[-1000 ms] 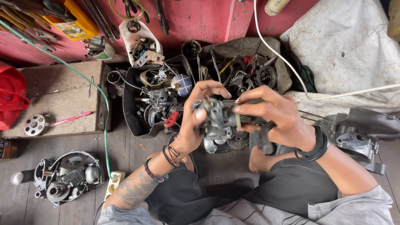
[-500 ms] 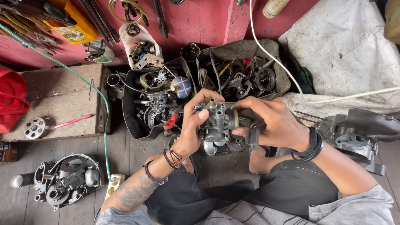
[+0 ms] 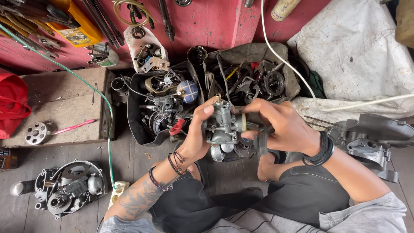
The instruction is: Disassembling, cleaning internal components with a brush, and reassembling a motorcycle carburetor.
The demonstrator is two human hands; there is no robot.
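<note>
Since the earlier frames, both hands have turned the carburetor (image 3: 223, 125) so its brass-tipped top points up and away, held over the person's lap in front of the black bin of parts (image 3: 148, 110). It is a grey cast-metal body with a rounded bowl below and a pale ring at its right-hand mouth. The left hand (image 3: 197, 133) wraps its left side, thumb on top. The right hand (image 3: 280, 125) grips the right end, fingers closed, apparently also on a dark rubber piece (image 3: 261, 140).
</note>
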